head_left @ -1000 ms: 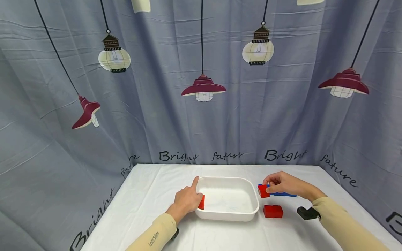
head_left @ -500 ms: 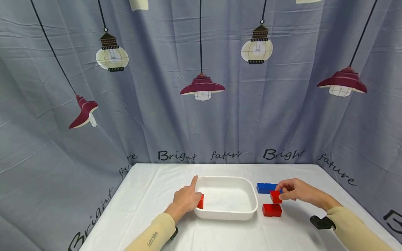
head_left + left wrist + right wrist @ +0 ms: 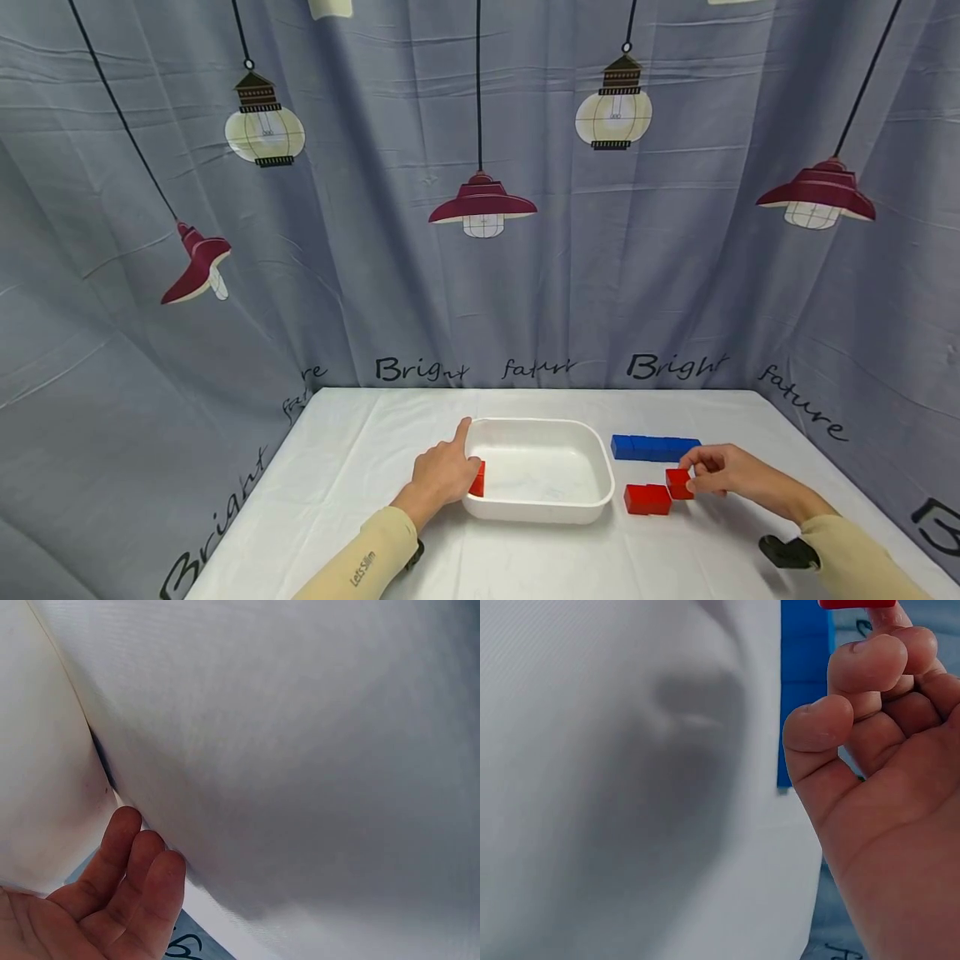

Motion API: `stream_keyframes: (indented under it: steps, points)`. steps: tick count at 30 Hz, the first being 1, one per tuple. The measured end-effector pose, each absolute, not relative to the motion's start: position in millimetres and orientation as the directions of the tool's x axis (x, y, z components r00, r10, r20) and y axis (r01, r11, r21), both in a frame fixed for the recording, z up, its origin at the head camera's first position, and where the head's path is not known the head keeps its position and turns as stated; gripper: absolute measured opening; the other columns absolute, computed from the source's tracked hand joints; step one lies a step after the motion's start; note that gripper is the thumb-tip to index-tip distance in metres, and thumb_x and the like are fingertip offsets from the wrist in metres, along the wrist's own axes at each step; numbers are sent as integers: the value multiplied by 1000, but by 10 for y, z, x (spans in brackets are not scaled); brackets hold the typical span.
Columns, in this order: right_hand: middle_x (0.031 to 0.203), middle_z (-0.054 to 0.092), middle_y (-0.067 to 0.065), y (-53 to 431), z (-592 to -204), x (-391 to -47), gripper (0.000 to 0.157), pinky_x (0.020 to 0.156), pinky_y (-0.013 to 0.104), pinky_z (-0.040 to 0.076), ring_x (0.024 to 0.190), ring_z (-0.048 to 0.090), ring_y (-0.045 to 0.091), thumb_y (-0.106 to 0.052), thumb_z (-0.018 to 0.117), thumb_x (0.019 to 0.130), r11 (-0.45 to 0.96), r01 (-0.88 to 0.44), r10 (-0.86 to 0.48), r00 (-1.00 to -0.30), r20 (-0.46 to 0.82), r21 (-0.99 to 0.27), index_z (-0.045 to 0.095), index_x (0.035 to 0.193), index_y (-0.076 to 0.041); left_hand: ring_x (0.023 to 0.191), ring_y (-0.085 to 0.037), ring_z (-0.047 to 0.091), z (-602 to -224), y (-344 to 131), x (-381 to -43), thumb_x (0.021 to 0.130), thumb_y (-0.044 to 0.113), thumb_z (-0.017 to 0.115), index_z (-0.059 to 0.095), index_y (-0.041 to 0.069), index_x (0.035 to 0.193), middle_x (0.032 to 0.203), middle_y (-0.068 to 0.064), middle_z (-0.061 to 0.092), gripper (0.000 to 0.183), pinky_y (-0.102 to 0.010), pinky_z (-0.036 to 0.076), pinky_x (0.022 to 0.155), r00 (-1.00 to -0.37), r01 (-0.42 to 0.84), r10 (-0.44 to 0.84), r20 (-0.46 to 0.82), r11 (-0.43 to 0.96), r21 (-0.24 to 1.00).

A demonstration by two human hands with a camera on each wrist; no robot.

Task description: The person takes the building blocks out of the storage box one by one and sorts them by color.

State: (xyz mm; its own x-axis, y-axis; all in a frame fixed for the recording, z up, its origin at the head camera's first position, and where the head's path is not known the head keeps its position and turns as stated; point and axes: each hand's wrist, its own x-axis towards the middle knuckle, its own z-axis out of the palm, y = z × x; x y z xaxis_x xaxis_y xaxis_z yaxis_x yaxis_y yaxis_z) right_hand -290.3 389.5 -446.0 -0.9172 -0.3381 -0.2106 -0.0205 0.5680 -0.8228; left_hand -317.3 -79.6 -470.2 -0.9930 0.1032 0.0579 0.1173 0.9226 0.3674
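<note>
In the head view my left hand holds the left side of a white plastic tray, thumb over the rim and index finger stretched along it. Its other fingers show curled in the left wrist view, near the tray wall. My right hand pinches a small red block between fingertips and thumb. That block is at the right end of a pair of red blocks, right of the tray. Only the lower edge of the held block shows in the right wrist view.
A row of blue blocks lies behind the red ones. Some red shows inside the tray by its left wall, partly covered by my left hand. A white cloth covers the table, and a grey-blue curtain hangs behind.
My right hand has carried the red block from in front of the blue row, rightward and toward me, to the end of the red pair. The left hand stays on the tray.
</note>
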Motion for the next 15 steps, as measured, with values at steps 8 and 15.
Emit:
stream_keyframes:
  steps: [8,15]
  points:
    - [82,52,2,3979,-4602,-2885,31,63,29,44,81,55,17,-22,68,93,553,24,-317,-918,-237,-833,60,115,0,77,-24,64,-4697,-793,-3167,96,39,54,29,21,158,109,-15,72,70,-47,50,76,-994,108,97,47,920,377]
    - [81,53,3,4005,-4721,-2891,30,62,27,43,78,53,17,-18,70,92,560,22,-324,-915,-243,-828,61,114,1,76,-23,62,-4696,-785,-3155,96,39,54,29,21,158,106,-14,72,69,-47,49,75,-995,104,94,45,919,380]
